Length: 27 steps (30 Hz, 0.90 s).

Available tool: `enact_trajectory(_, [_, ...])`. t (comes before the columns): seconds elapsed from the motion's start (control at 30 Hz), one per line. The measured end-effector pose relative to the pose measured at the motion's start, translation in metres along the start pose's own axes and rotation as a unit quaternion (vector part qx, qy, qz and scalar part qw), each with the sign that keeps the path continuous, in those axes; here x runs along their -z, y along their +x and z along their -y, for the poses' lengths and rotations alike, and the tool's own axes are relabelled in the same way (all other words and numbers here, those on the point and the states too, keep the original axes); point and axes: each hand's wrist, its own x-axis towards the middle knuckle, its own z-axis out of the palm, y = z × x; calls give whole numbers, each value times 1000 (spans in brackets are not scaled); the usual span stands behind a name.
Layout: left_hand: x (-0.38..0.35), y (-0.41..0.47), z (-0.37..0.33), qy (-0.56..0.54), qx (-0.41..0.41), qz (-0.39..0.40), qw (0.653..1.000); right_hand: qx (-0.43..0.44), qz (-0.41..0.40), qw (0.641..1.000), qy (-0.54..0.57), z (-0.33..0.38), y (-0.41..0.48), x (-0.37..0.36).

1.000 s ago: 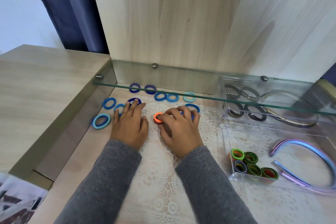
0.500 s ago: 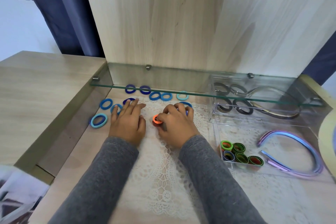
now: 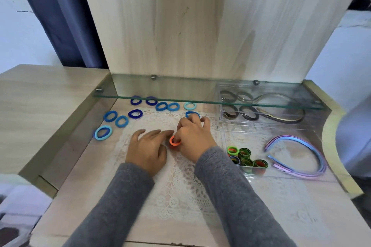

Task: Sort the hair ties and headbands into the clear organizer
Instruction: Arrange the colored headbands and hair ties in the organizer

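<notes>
Nearest, 2 grey sleeves run up over the lace mat (image 3: 180,186) on the worktop (image 3: 80,196). The left hand (image 3: 147,147) lies flat on the mat, well left of the clear organizer (image 3: 251,136), with its fingers straight and nothing in them. Its fingertips point at the orange hair tie (image 3: 171,142).

That tie is in the right hand (image 3: 195,140) — the grip is clamped on it, with a curled digit hooked through the loop. The tie stands on edge just left of the organizer's left wall. The move turns on this: the organizer lies directly to the right of the grip, on the right hand's own side. The near compartment, with its rolled ties (image 3: 246,157) and pastel headbands (image 3: 287,137), sits just beside the right wrist. I judge a short carry rightward over the wall, with no handover to the left hand.

Further off, the right hand's outer fingers reach 1 blue tie (image 3: 191,112) left of the organizer's far half — whether they hold it I cannot tell. More loose blue ties (image 3: 97,135) lie scattered well to the organizer's left. A glass shelf (image 3: 180,99) covers the organizer's far compartment, where dark ties (image 3: 250,119) rest.
</notes>
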Motion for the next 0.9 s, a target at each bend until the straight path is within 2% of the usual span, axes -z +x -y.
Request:
enact_trajectory(0.23, [5,-9,-29,-90,25,-17,995,10,-9,1000,-15,-8,-14,11])
enact_trajectory(0.47, [22,5,-69,-163,13,-4,987,0,29,1000,-9,-42,-31,49])
enact_trajectory(0.9, [6,36,-157,-223,-44,71,971,-80,59,995,-9,-122,-77,87])
